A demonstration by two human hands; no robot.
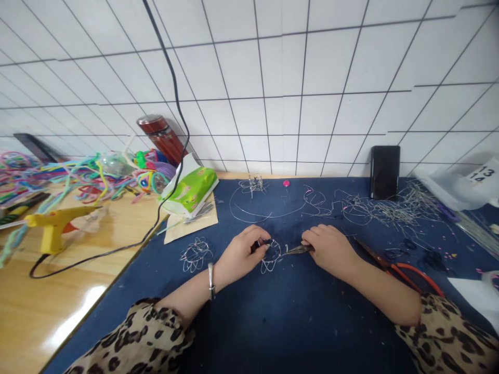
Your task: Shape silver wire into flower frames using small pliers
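A: How far along are we?

B: Partway, we judge. The round bundle of looped silver wire (196, 255) on the left looks shaped; the petal-looped silver wire ring (279, 253), mid-desk between our hands, shows loops mainly on its near side, so more bending seems left.

A: And our hands?

B: Our left hand (249, 249) pinches the ring, finger and thumb closed, with something small and dark beside it that we can't identify. Our right hand (325, 246) is curled around slim, dark metal pliers (298, 250), their tips at the ring's right side.

A: Materials?

B: Thin, springy-looking wire, a loose, scratchy silver wire tangle (413, 205) far right, and a matte navy covering (273, 332) beneath.
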